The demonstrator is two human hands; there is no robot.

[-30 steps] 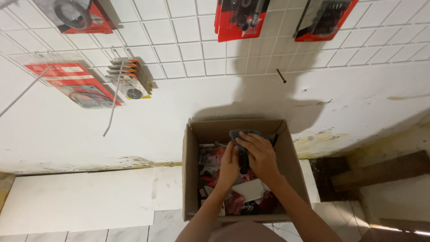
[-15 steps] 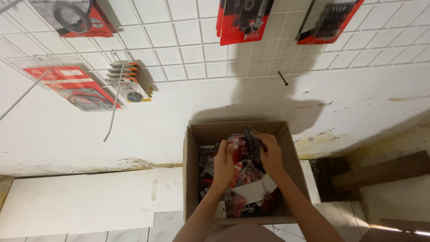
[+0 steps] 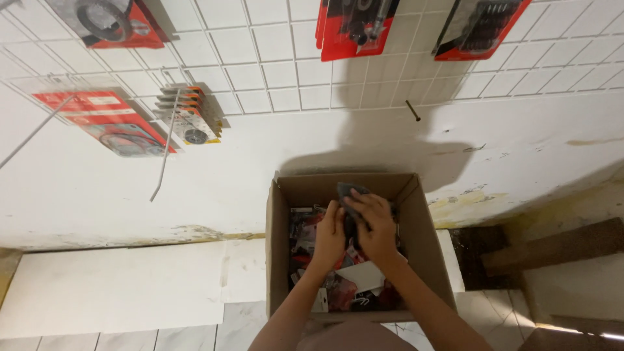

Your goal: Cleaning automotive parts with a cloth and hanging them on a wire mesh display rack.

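- Dark packaged item (image 3: 349, 195) located inside open cardboard box (image 3: 278, 260), toward the 12 o'clock end of the box interior, held above the other contents.
- Right hand (image 3: 376, 224) laid over the dark packaged item from 5 o'clock; fingers (image 3: 361, 203) curled and pressed together on its upper face.
- Left hand (image 3: 330, 234) set just beside the right, at its 9 o'clock; fingers (image 3: 333, 211) together, tips against the item's left edge.
- Both forearms entering from 6 o'clock.
- Box filled with loose red-and-white blister packs (image 3: 305, 227); white card (image 3: 364, 276) lying at 6 o'clock of the hands.
- Box standing on pale floor against white wall (image 3: 130, 195).
- White wire grid (image 3: 260, 65) mounted on wall at 12 o'clock, carrying red-backed packs (image 3: 354, 29) above the box and orange-striped stacked packs (image 3: 188, 117) at 10 o'clock.
- Contents of the dark item not discernible.
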